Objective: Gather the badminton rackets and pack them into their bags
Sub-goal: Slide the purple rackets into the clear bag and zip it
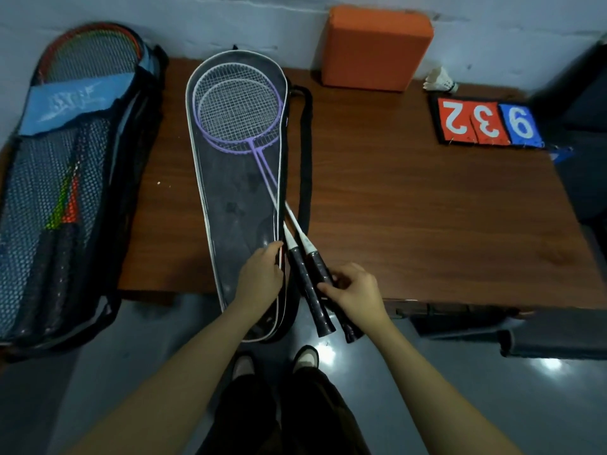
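Note:
Two purple badminton rackets point(239, 110) lie stacked with their heads inside an open black racket bag with white piping point(226, 205) on the brown table. Their black handles point(312, 284) stick out past the bag's right edge and over the table's front. My right hand point(356, 292) grips the handles from the right. My left hand point(261, 274) pinches the bag's right edge beside the handles. At the left, a second mesh bag point(65, 192) holds red and green rackets.
An orange block point(374, 47) leans against the wall at the back. A white shuttlecock point(440, 81) and a flip scoreboard point(489, 121) lie at the table's back right. Dark objects point(584, 103) stand at the right. The table's front edge point(460, 302) drops to a grey floor.

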The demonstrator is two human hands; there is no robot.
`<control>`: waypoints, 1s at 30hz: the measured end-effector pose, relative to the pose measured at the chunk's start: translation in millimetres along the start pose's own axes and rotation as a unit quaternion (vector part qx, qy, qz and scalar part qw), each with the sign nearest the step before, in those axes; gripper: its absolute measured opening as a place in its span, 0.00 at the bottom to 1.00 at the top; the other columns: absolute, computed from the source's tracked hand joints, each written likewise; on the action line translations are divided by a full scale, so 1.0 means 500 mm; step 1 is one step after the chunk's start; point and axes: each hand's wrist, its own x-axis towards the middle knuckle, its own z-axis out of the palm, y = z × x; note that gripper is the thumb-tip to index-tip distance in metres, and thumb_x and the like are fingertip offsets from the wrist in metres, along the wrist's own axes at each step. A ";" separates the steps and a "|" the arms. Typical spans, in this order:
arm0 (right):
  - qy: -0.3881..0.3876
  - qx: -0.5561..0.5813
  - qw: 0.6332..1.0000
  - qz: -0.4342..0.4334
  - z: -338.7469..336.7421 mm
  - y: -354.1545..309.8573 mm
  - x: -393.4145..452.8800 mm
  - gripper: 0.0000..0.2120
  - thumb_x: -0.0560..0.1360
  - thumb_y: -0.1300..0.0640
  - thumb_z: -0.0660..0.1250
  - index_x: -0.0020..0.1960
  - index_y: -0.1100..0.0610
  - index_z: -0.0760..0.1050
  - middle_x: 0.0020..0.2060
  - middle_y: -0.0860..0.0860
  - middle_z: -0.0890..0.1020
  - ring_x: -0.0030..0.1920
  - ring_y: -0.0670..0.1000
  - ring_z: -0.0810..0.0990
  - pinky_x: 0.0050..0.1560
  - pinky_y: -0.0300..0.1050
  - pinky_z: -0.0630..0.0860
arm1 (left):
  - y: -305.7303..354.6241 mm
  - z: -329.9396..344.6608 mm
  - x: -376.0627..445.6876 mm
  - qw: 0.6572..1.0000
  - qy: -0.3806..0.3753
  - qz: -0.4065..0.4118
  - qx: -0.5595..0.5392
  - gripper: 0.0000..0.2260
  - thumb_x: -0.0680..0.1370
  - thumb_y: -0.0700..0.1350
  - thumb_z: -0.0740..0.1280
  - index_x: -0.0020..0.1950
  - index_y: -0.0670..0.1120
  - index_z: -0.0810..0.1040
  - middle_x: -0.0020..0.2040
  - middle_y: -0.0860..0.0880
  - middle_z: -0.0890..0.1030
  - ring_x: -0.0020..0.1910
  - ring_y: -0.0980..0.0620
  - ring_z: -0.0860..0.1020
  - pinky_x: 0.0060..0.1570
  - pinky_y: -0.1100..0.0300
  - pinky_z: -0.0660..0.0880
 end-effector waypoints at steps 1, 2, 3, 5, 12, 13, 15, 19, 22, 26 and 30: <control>0.001 0.008 1.000 0.011 0.006 -0.001 0.000 0.10 0.67 0.54 0.75 0.46 0.55 0.81 0.40 0.50 0.79 0.41 0.49 0.78 0.45 0.49 0.77 | 0.001 -0.006 0.000 1.000 0.006 -0.001 -0.026 0.19 0.74 0.33 0.60 0.63 0.47 0.73 0.43 0.46 0.76 0.43 0.46 0.76 0.41 0.57 0.71; 0.000 0.017 1.000 0.021 0.012 -0.002 0.001 0.10 0.66 0.54 0.75 0.46 0.56 0.81 0.41 0.51 0.80 0.41 0.50 0.79 0.45 0.50 0.78 | 0.003 -0.013 -0.003 0.999 0.012 -0.002 -0.050 0.18 0.74 0.34 0.61 0.61 0.48 0.74 0.41 0.49 0.75 0.40 0.50 0.76 0.40 0.60 0.70; -0.003 0.025 0.999 0.029 0.019 -0.004 0.001 0.10 0.66 0.54 0.76 0.45 0.56 0.81 0.41 0.51 0.81 0.42 0.51 0.79 0.46 0.51 0.78 | 0.007 -0.021 -0.007 0.997 0.018 -0.002 -0.075 0.17 0.74 0.34 0.61 0.60 0.48 0.75 0.39 0.51 0.74 0.38 0.54 0.74 0.39 0.64 0.69; -0.017 0.038 0.998 0.048 0.038 -0.006 0.000 0.09 0.67 0.55 0.75 0.46 0.56 0.81 0.41 0.52 0.83 0.42 0.52 0.80 0.46 0.51 0.78 | 0.014 -0.038 -0.013 0.990 0.033 -0.010 -0.134 0.16 0.73 0.34 0.62 0.58 0.48 0.76 0.36 0.53 0.73 0.35 0.58 0.72 0.37 0.68 0.68; -0.064 0.153 0.979 0.116 0.068 -0.025 -0.006 0.11 0.73 0.65 0.68 0.55 0.62 0.80 0.47 0.56 0.84 0.45 0.50 0.82 0.50 0.46 0.78 | -0.025 -0.075 -0.012 0.973 -0.007 -0.033 -0.229 0.12 0.74 0.33 0.63 0.48 0.51 0.76 0.36 0.51 0.75 0.36 0.51 0.76 0.43 0.48 0.79; -0.084 0.185 0.970 0.132 0.067 -0.029 -0.009 0.12 0.73 0.65 0.68 0.56 0.62 0.79 0.46 0.55 0.84 0.43 0.48 0.81 0.47 0.43 0.77 | -0.032 -0.078 -0.014 0.972 -0.012 -0.039 -0.233 0.12 0.74 0.34 0.63 0.48 0.51 0.76 0.37 0.51 0.75 0.36 0.51 0.76 0.43 0.48 0.80; -0.117 0.243 0.948 0.166 0.073 -0.036 -0.014 0.13 0.73 0.64 0.69 0.57 0.61 0.78 0.42 0.52 0.84 0.38 0.46 0.80 0.44 0.42 0.74 | -0.041 -0.084 -0.015 0.966 -0.032 -0.044 -0.254 0.12 0.74 0.33 0.64 0.49 0.50 0.76 0.38 0.49 0.76 0.38 0.50 0.77 0.42 0.53 0.80; -0.142 0.256 0.938 0.184 0.107 -0.063 -0.014 0.12 0.71 0.65 0.70 0.55 0.63 0.78 0.40 0.53 0.82 0.36 0.42 0.80 0.40 0.35 0.72 | -0.037 -0.106 -0.011 0.954 -0.065 -0.020 -0.292 0.10 0.74 0.32 0.65 0.52 0.44 0.77 0.39 0.46 0.76 0.40 0.49 0.79 0.37 0.58 0.81; -0.133 0.286 0.932 0.176 0.115 -0.081 -0.016 0.10 0.70 0.66 0.71 0.50 0.66 0.80 0.41 0.56 0.82 0.39 0.44 0.81 0.43 0.33 0.74 | -0.034 -0.127 -0.013 0.946 -0.062 -0.008 -0.317 0.10 0.74 0.32 0.65 0.52 0.44 0.77 0.39 0.46 0.77 0.40 0.51 0.79 0.38 0.57 0.81; -0.134 0.343 0.917 0.153 0.100 -0.091 -0.026 0.10 0.70 0.64 0.71 0.51 0.63 0.80 0.47 0.56 0.84 0.48 0.51 0.82 0.53 0.41 0.75 | -0.030 -0.168 -0.014 0.918 -0.071 -0.037 -0.388 0.10 0.74 0.32 0.67 0.48 0.46 0.78 0.42 0.46 0.77 0.41 0.54 0.80 0.39 0.61 0.79; -0.161 0.460 0.860 0.152 0.105 -0.103 -0.043 0.11 0.73 0.66 0.65 0.55 0.63 0.79 0.48 0.56 0.83 0.50 0.52 0.81 0.51 0.40 0.77 | -0.020 -0.206 -0.009 0.900 -0.094 -0.037 -0.425 0.10 0.73 0.31 0.67 0.47 0.46 0.79 0.42 0.45 0.77 0.40 0.55 0.80 0.39 0.64 0.78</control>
